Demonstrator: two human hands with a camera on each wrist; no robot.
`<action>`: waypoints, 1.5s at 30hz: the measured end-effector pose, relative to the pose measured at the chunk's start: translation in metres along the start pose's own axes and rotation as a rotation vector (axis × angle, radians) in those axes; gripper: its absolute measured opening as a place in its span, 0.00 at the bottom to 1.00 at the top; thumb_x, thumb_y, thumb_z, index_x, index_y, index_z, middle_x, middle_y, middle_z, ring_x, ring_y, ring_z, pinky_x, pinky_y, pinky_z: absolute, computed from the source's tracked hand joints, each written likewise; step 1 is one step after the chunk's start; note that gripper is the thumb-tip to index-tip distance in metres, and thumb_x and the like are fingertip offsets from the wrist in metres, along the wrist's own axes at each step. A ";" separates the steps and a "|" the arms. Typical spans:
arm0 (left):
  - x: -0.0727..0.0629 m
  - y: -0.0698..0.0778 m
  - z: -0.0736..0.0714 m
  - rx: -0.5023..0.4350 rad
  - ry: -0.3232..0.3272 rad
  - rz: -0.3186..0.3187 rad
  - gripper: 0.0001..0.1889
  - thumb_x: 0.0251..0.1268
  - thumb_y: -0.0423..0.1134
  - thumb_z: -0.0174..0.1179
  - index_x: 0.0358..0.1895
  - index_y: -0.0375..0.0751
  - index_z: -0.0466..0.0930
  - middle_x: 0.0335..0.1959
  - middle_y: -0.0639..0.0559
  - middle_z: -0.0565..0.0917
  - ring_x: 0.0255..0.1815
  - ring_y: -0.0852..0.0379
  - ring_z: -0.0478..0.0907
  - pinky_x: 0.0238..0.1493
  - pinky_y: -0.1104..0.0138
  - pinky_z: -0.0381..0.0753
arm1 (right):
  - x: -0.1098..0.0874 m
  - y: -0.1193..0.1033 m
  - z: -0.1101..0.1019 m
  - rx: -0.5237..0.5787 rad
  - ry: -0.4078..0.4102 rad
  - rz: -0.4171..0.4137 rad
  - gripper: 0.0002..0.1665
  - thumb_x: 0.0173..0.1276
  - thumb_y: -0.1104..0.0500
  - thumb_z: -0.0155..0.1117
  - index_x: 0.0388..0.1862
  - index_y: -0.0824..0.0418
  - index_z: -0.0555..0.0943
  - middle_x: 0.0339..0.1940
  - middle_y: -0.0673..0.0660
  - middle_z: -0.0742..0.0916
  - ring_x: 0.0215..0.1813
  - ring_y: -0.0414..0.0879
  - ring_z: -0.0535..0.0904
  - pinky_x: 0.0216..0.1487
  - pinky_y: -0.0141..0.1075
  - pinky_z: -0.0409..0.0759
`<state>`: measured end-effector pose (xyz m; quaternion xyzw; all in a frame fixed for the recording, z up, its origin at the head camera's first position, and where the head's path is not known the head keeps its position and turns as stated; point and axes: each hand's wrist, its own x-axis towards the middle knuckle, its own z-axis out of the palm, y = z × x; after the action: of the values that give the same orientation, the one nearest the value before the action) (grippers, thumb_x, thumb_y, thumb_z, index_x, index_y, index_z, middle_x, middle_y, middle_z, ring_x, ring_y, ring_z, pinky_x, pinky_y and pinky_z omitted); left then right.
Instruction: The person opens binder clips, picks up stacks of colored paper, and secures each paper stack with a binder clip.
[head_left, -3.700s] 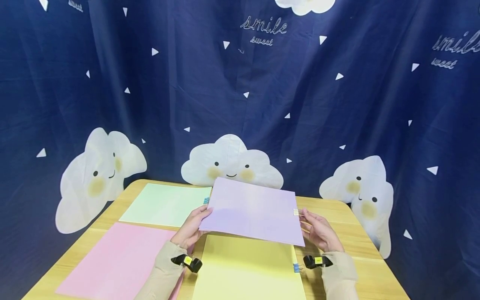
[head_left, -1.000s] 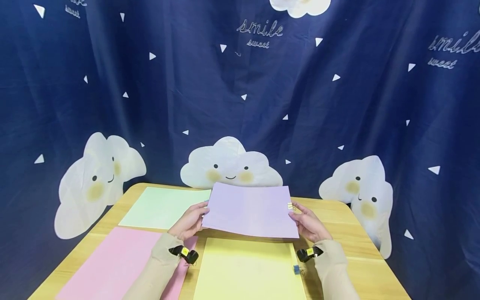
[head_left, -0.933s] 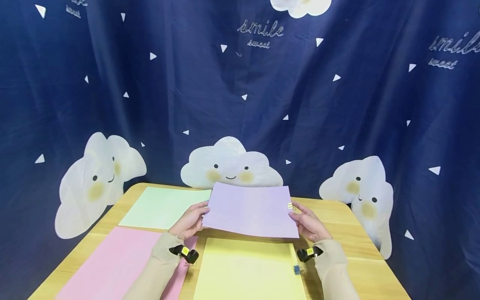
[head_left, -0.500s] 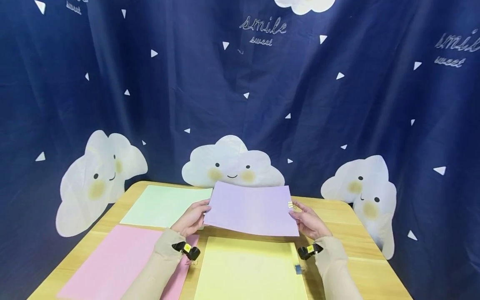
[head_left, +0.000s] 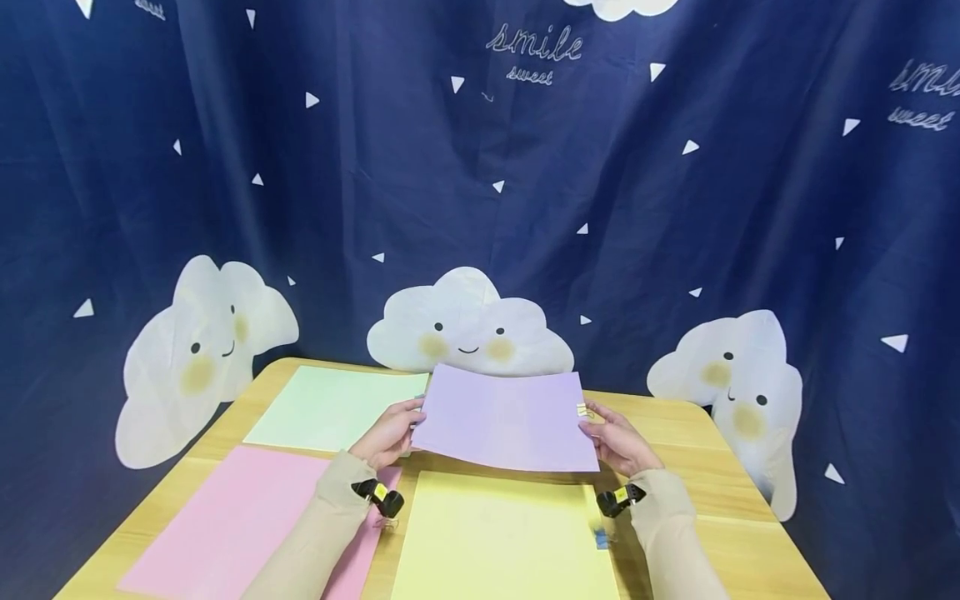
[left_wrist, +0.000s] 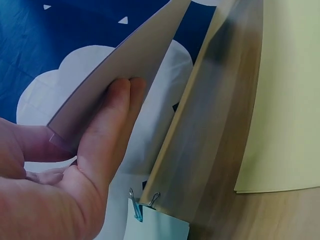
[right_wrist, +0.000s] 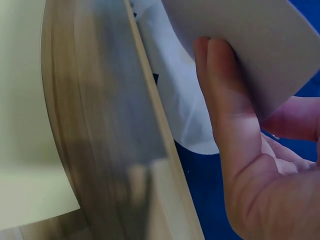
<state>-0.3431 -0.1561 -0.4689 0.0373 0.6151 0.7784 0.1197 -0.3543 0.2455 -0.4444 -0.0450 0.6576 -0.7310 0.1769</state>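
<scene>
A clipped set of purple paper (head_left: 502, 417) is held up over the far middle of the table, bowed slightly downward. My left hand (head_left: 390, 432) pinches its left edge, thumb on top and fingers flat underneath, as the left wrist view shows. At the opposite edge my right hand (head_left: 618, 439) pinches it the same way, just beside a pale binder clip (head_left: 583, 410). Below and nearer me lies yellow paper (head_left: 502, 533) with a blue binder clip (head_left: 602, 538) on its right edge.
Pink paper (head_left: 232, 517) lies at the left, partly under my left forearm. Behind it is mint-green paper (head_left: 337, 404), with a teal binder clip (left_wrist: 137, 212) seen in the left wrist view. The wooden table (head_left: 720, 483) ends at a dark blue curtain (head_left: 420, 150).
Since the earliest frame, the purple paper has levelled out and my right hand has shifted its grip, thumb now on top below the clip. Over the last second hands and paper barely move.
</scene>
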 end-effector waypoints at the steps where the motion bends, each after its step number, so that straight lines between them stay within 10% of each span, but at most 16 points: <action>1: 0.001 0.000 0.000 0.001 -0.004 -0.003 0.28 0.81 0.29 0.40 0.78 0.21 0.50 0.50 0.47 0.83 0.41 0.63 0.86 0.46 0.66 0.91 | 0.001 0.000 0.000 -0.002 -0.002 0.000 0.39 0.81 0.70 0.45 0.84 0.68 0.42 0.36 0.45 0.90 0.34 0.36 0.88 0.40 0.33 0.89; 13: 0.003 -0.003 -0.002 0.141 0.020 -0.070 0.28 0.80 0.28 0.42 0.78 0.21 0.52 0.36 0.53 0.83 0.29 0.66 0.80 0.37 0.69 0.88 | 0.008 0.005 -0.003 -0.016 -0.007 0.011 0.40 0.80 0.71 0.46 0.84 0.68 0.42 0.39 0.47 0.90 0.39 0.38 0.88 0.41 0.35 0.90; 22: 0.001 -0.005 0.000 0.206 0.006 -0.065 0.33 0.73 0.26 0.45 0.78 0.17 0.47 0.26 0.57 0.68 0.22 0.66 0.59 0.26 0.75 0.66 | 0.013 0.008 -0.002 -0.068 0.023 0.049 0.41 0.79 0.71 0.49 0.84 0.68 0.46 0.39 0.48 0.89 0.38 0.39 0.88 0.40 0.37 0.90; 29: 0.006 -0.010 -0.001 0.158 0.007 -0.111 0.28 0.76 0.25 0.43 0.76 0.19 0.56 0.40 0.50 0.82 0.31 0.63 0.81 0.30 0.74 0.83 | 0.016 0.009 0.000 -0.115 0.052 0.071 0.41 0.78 0.71 0.50 0.84 0.67 0.48 0.39 0.49 0.88 0.36 0.38 0.85 0.40 0.37 0.90; 40: 0.006 -0.009 -0.002 0.187 -0.001 -0.154 0.23 0.77 0.27 0.45 0.71 0.21 0.65 0.37 0.49 0.79 0.30 0.62 0.73 0.27 0.75 0.76 | 0.023 0.014 0.002 -0.196 0.149 0.096 0.41 0.76 0.71 0.55 0.84 0.66 0.53 0.47 0.56 0.86 0.39 0.42 0.82 0.43 0.37 0.89; 45: 0.008 -0.009 0.001 0.193 0.029 -0.177 0.26 0.80 0.31 0.45 0.75 0.21 0.58 0.56 0.34 0.79 0.49 0.49 0.81 0.47 0.65 0.89 | 0.026 0.014 0.003 -0.221 0.183 0.096 0.41 0.75 0.70 0.56 0.84 0.66 0.54 0.49 0.58 0.86 0.39 0.41 0.82 0.42 0.34 0.87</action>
<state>-0.3492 -0.1512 -0.4777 -0.0171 0.6898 0.7024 0.1748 -0.3747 0.2339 -0.4617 0.0339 0.7487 -0.6460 0.1451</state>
